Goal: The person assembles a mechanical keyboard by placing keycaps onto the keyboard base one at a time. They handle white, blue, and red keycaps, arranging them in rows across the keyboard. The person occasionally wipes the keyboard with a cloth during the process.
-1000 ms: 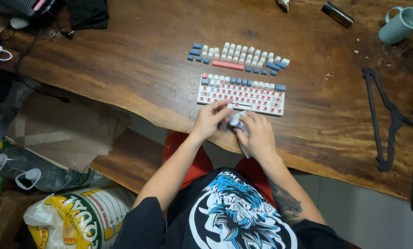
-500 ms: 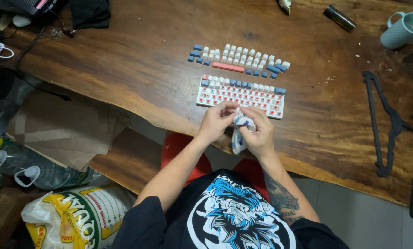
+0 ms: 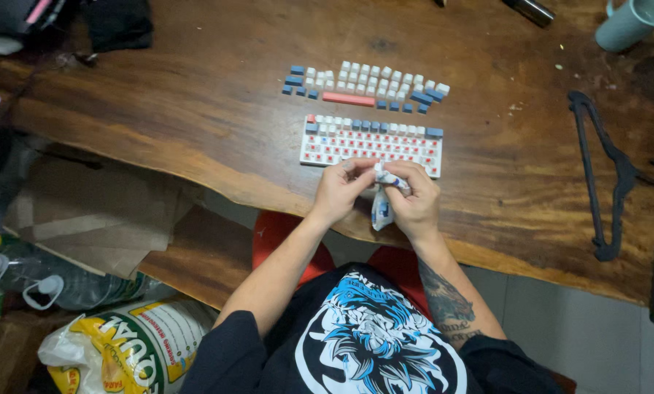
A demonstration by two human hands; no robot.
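A white keyboard (image 3: 370, 146) with most keycaps off and red switches showing lies on the wooden table (image 3: 195, 109). Loose white, blue and one long red keycaps (image 3: 363, 84) are laid out in rows just beyond it. My left hand (image 3: 338, 190) and my right hand (image 3: 414, 201) meet at the keyboard's near edge. Both pinch a small white and blue cloth (image 3: 381, 204), which hangs down between them. Whether a keycap is inside the cloth is hidden.
A black clothes hanger (image 3: 604, 175) lies at the right, a pale green mug (image 3: 629, 25) at the far right corner, a dark cylinder (image 3: 531, 11) near it. Below the table's left edge are cardboard sheets (image 3: 101, 211), plastic bottles and a printed sack (image 3: 130, 343).
My hands have risen from the table edge toward the keyboard's near side, and the cloth, earlier bunched under my right hand, now hangs pinched between both hands.
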